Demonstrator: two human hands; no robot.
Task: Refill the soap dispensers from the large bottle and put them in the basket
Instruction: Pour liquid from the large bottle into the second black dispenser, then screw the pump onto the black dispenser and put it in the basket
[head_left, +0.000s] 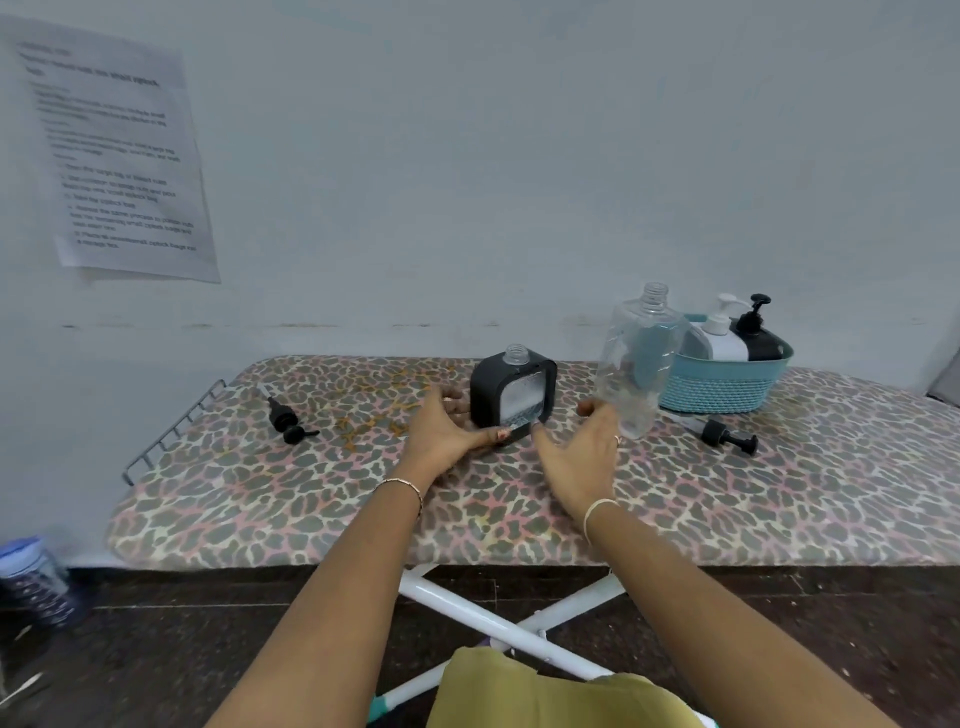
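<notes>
The uncapped black dispenser (511, 395) stands upright mid-way along the ironing board's (260, 493) far edge, the left hand (447, 431) gripping its left side with curled fingers (457, 402), the right hand (576, 452) spread loose just beside its right, nearer the large bottle (636, 358).

left hand (447, 428) gripping | right hand (579, 447) open, spread | arms extended

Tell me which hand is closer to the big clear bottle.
Right. The right hand lies open just left of the clear bottle, close by its base. The left hand is farther off, gripping the left side of the square black dispenser.
</notes>
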